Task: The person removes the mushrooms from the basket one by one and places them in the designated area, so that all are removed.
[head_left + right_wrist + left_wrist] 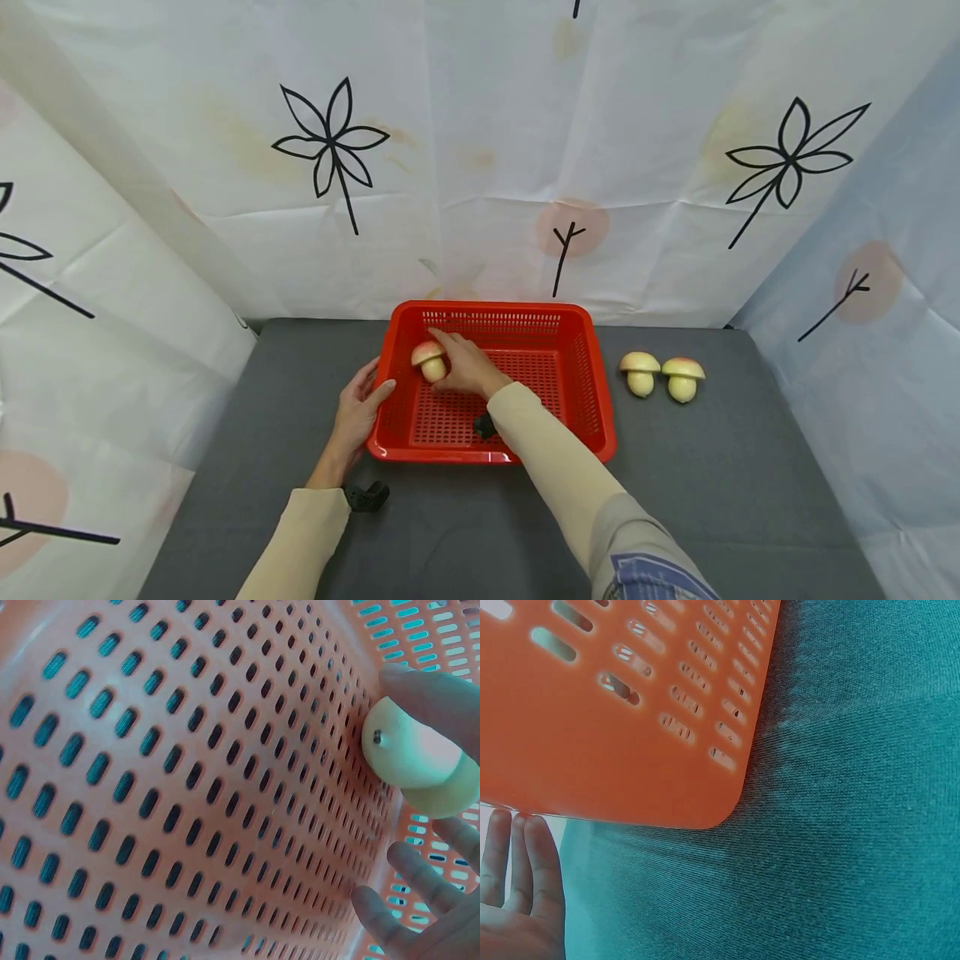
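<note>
A red plastic basket (491, 457) with slotted walls and floor sits on the grey table. My left hand (362, 410) holds its left rim, the thumb over the top edge and the fingers along the outside. Reaching inside, my right hand (468, 368) pinches a mushroom (431, 360) between thumb and forefinger near the left wall. This mushroom has a reddish-yellow cap and a pale stem; the right wrist view shows the stem end of the mushroom (409, 750) close to the slotted surface. The other right fingers (424, 877) spread apart, off the mushroom.
Right of the basket, two similar mushrooms (640, 372) (682, 379) lie side by side on the grey tabletop (750, 483). White cloth walls (480, 167) with drawn flowers enclose the table at the back and both sides.
</note>
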A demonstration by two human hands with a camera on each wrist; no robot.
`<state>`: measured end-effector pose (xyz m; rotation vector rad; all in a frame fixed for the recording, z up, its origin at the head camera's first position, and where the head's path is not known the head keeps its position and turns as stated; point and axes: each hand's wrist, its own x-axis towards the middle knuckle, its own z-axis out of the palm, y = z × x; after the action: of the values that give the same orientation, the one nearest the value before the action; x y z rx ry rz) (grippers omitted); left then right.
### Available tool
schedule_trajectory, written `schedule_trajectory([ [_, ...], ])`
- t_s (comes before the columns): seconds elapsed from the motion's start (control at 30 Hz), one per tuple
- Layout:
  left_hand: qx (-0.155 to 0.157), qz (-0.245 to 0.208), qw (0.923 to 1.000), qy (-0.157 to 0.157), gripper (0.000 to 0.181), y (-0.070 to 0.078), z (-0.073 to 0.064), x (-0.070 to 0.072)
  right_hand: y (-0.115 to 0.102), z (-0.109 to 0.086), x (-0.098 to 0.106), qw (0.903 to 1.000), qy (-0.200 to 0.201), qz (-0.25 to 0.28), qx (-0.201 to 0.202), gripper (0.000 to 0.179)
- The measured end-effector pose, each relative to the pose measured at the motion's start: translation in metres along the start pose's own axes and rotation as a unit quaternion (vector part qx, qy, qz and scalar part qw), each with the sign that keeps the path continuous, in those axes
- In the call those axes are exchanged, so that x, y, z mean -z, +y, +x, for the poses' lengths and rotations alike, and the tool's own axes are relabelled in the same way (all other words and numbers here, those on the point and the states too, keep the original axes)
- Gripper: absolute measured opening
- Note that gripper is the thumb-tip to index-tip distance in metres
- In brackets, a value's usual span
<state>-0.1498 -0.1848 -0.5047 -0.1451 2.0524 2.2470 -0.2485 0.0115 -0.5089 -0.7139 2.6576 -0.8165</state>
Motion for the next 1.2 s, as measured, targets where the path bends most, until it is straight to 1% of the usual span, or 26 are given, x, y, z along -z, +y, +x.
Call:
schedule_trajectory([
  [0.07,0.0,0.0,1.0,-0.001,0.057,0.0,0.0,0.0,-0.001,0.002,-0.002,1.0,-0.003,-0.001,0.0,0.101],
  [0.27,-0.004,0.007,1.0,-0.002,0.057,0.0,0.001,0.0,-0.005,0.002,-0.005,0.9996,-0.007,-0.026,-0.008,0.098],
  [0.47,0.0,0.015,0.9999,-0.002,0.058,0.001,0.001,0.0,-0.003,0.002,-0.007,0.9989,-0.007,-0.035,-0.029,0.092],
  [0.6,-0.002,0.017,0.9999,0.001,0.059,-0.009,0.006,0.004,0.0,0.002,-0.007,0.9989,-0.005,-0.038,-0.028,0.089],
  [0.7,-0.005,0.023,0.9997,0.008,0.059,-0.018,0.009,0.008,0.001,-0.001,-0.006,0.9994,-0.008,-0.023,-0.026,0.088],
  [0.83,-0.008,0.038,0.9992,0.014,0.059,-0.023,0.011,0.008,0.004,-0.007,-0.001,0.9995,-0.009,0.014,-0.026,0.087],
  [1.03,-0.009,0.038,0.9991,0.018,0.058,-0.025,0.012,0.008,0.007,-0.015,0.008,0.9973,-0.006,0.073,-0.003,0.085],
  [1.2,-0.012,0.029,0.9994,0.018,0.057,-0.024,0.012,0.007,0.008,-0.025,0.018,0.9939,-0.008,0.11,0.0,0.087],
])
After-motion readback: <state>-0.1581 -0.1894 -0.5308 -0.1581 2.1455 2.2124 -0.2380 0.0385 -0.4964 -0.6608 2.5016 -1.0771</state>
